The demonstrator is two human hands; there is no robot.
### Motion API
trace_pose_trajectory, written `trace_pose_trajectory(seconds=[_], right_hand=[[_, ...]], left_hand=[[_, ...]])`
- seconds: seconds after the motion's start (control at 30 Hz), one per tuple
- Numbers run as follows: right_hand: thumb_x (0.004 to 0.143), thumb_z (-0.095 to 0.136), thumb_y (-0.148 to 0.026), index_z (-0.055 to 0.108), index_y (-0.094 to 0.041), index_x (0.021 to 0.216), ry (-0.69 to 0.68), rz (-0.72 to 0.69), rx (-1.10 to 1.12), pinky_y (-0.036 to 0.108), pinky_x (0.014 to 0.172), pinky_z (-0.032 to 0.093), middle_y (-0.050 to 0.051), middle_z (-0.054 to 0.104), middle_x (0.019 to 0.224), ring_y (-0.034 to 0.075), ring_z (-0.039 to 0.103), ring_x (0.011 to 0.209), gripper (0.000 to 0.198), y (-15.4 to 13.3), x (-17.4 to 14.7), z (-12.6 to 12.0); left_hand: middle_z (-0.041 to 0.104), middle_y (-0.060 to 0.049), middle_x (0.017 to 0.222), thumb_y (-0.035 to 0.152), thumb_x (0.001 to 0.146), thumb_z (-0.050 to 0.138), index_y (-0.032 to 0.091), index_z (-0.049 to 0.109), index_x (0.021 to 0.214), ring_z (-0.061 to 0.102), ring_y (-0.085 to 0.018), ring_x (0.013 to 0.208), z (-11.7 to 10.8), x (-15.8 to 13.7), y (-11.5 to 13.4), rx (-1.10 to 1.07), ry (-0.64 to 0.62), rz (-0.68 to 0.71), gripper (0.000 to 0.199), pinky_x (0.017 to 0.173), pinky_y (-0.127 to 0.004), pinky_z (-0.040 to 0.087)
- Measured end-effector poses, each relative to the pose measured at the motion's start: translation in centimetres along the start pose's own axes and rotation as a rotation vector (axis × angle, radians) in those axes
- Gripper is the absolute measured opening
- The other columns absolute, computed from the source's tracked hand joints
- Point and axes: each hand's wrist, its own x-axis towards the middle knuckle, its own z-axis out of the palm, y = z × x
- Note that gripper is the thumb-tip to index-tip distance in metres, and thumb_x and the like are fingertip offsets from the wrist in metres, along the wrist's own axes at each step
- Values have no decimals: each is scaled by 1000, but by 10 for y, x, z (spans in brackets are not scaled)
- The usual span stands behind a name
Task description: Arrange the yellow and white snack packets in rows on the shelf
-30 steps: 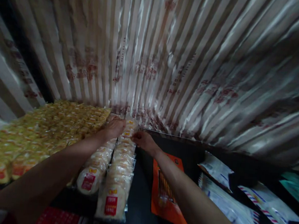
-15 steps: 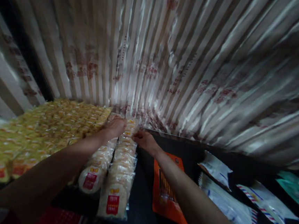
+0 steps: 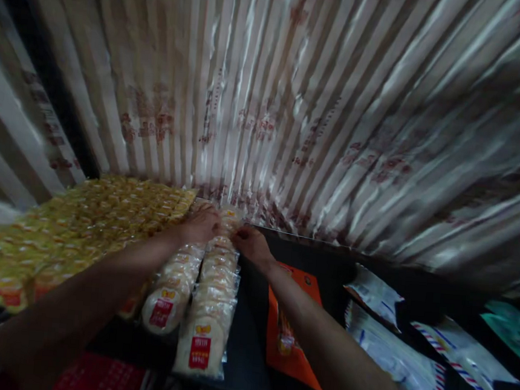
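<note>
Clear-wrapped round rice crackers stand overlapping in two rows on a black surface. At the back of the right row, my left hand reaches over from the left, its fingers bent against a rice cracker packet. My right hand is at the right side of the same packet, fingertips curled and pressed to its edge. Both hands are somewhat blurred, and the fingertips are partly hidden. The left row runs beneath my left wrist. Red labels show on the front packets.
Many yellow packets fill the left side. To the right lie an orange bag, white bags with striped edges and a green packet. A crinkled striped sheet rises behind. A red item sits at the front.
The view has shifted slightly. My left hand has lowered a little against the packets at the back of the right row. My right hand stays at its right edge.
</note>
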Motion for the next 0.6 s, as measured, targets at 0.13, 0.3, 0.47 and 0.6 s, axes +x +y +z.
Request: trace_pose_trajectory(seconds=[0.13,0.3,0.47,0.6], right_hand=[[81,58,-32,65,-17,82,108,33,-66,22,60,41,5,69,79,14,61,70,16,-3,-8,-4],[76,63,-27,66,-19,76,-19,-22,-66,21,58,40,1,69,74,13,60,66,9,1,-17,-9],[73,61,-19,69,-21,79,-68,-16,-62,21,61,42,1,71,77,15,64,70,10,-8,-20,-9],[75,59,-23,71,-23,79,18,-20,-176,23,61,40,2,72,79,17,64,72,12,-20,-19,-6]], left_hand=[[62,-8,90,19,80,52,15,70,77,50,-20,99,3,0,2,-29,14,-35,18,92,-32,39],[62,-8,88,19,79,55,15,69,74,50,-21,98,8,-1,1,-18,57,-31,16,92,-33,40],[63,-7,89,17,80,52,15,69,76,51,-19,95,9,-2,2,-5,65,-45,17,91,-32,40],[62,-6,90,17,81,50,17,68,81,50,-19,100,5,-6,1,-43,122,-25,17,96,-33,38]])
